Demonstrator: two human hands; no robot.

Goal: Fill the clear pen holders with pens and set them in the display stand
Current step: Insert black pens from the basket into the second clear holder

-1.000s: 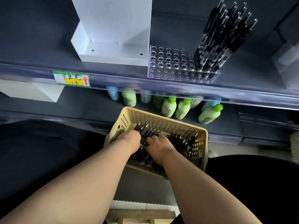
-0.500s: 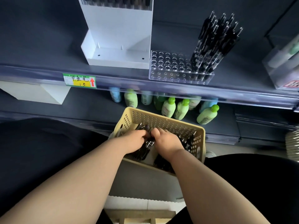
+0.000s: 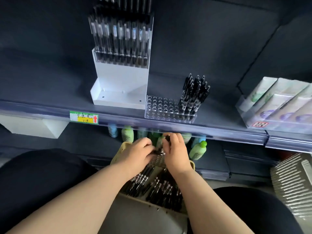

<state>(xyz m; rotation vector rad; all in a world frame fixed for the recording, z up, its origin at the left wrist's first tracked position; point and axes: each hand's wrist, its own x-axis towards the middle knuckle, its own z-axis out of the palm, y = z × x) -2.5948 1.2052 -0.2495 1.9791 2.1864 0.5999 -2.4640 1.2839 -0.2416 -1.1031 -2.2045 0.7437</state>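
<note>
Shelf-edge tag (image 3: 83, 117) near the white display stand (image 3: 121, 81) reads 中性笔 1.5.

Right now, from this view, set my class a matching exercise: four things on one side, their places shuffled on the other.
1 clear pen holder
2 basket
3 green-capped bottle
4 price label

A front edge of the upper shelf
B full of loose pens
C on the lower shelf
D right of the white display stand

Pairs: 1-D, 2-B, 3-C, 4-A

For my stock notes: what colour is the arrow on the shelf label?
The arrow is red, seen clearly in the head view.
</note>
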